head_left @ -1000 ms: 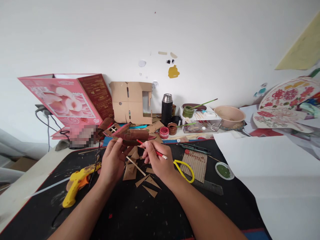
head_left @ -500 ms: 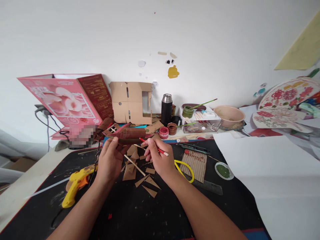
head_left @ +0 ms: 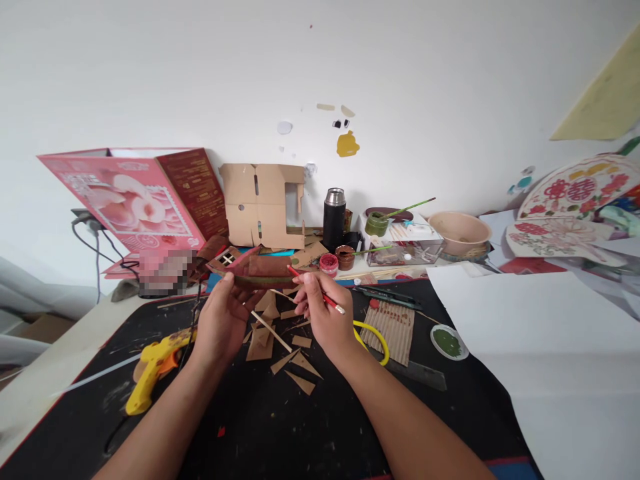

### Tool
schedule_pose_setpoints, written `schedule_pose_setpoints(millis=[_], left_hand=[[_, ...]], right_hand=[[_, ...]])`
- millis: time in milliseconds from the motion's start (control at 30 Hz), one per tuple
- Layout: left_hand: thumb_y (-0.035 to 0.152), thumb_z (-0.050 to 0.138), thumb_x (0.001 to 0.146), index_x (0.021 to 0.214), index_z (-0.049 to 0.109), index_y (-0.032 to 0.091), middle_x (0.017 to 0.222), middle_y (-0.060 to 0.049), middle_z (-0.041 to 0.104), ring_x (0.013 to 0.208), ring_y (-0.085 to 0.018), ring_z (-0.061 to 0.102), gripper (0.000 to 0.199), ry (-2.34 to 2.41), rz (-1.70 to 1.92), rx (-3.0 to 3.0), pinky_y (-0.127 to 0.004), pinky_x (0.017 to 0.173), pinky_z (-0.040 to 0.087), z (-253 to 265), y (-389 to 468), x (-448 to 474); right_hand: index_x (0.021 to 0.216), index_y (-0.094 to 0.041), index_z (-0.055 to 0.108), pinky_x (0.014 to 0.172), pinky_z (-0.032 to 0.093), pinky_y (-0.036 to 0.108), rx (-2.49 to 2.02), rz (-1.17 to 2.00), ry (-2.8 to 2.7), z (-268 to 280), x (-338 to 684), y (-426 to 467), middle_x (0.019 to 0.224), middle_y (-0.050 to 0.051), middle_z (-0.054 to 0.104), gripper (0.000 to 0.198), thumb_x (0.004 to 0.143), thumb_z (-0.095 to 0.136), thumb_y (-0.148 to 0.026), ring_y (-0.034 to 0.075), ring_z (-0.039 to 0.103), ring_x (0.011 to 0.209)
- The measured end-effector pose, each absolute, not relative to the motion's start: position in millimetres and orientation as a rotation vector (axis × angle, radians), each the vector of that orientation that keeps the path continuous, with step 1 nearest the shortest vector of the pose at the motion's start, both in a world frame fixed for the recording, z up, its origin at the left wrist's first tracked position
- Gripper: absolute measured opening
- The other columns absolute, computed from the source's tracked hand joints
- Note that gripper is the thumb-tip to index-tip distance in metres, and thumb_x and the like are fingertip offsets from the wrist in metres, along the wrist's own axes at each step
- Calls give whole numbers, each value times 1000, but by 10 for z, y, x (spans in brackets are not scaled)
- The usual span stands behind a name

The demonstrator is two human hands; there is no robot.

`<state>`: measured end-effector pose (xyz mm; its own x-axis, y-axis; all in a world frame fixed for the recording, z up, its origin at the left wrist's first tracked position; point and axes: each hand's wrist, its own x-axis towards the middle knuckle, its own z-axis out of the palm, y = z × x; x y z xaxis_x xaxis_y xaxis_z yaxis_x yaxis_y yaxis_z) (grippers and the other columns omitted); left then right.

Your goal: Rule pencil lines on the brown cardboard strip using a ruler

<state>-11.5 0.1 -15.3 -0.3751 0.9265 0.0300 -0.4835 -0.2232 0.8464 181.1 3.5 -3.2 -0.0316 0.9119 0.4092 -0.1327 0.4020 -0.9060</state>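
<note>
My left hand (head_left: 223, 319) is closed on the left end of a brown and green painted model piece (head_left: 265, 283), which looks like cardboard and is held up above the black mat. A red pencil (head_left: 331, 301) with a white eraser end sits in the closed fingers of my right hand (head_left: 327, 313). Its tip points up and left, near the piece's right part; whether it touches cannot be told. My right fingertips are close to the piece's right end. Below both hands lie cardboard scraps (head_left: 260, 341) and a thin wooden stick (head_left: 271, 331).
A yellow glue gun (head_left: 150, 373) lies on the left of the mat. To the right are yellow-handled scissors (head_left: 375, 337), corrugated cardboard (head_left: 393, 327), a utility knife (head_left: 390, 296) and a dish of green paint (head_left: 449, 342). Paint jars (head_left: 329, 263) and a black flask (head_left: 334, 219) stand behind.
My right hand with the pencil has moved slightly right, and the pencil tip has shifted up and right along the piece. My left hand keeps its hold.
</note>
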Motion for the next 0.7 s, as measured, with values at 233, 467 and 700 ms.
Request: schedule_pose_setpoints(millis=[233, 467, 700], left_hand=[[51, 81, 94, 119, 80, 25, 117, -7, 83, 105, -24, 78, 36, 912, 1749, 646, -40, 95, 67, -96, -3, -99], [51, 81, 94, 118, 80, 26, 120, -7, 82, 111, -24, 78, 35, 869, 1736, 616, -42, 101, 66, -43, -22, -71], [54, 81, 92, 103, 78, 28, 115, -4, 83, 108, -24, 77, 28, 816, 1770, 586, -45, 106, 65, -34, -30, -110]], right_hand=[[102, -23, 76, 58, 56, 28, -842, 901, -1221, -46, 1855, 131, 83, 5, 75, 45, 110, 59, -64, 19, 74, 72], [109, -25, 75, 58, 56, 28, -902, 947, -1235, -53, 1872, 175, 99, 6, 78, 37, 105, 67, -61, 22, 75, 82], [104, -25, 72, 49, 55, 27, -890, 1134, -1094, -45, 1863, 222, 103, 6, 77, 50, 95, 72, -74, 22, 77, 74]])
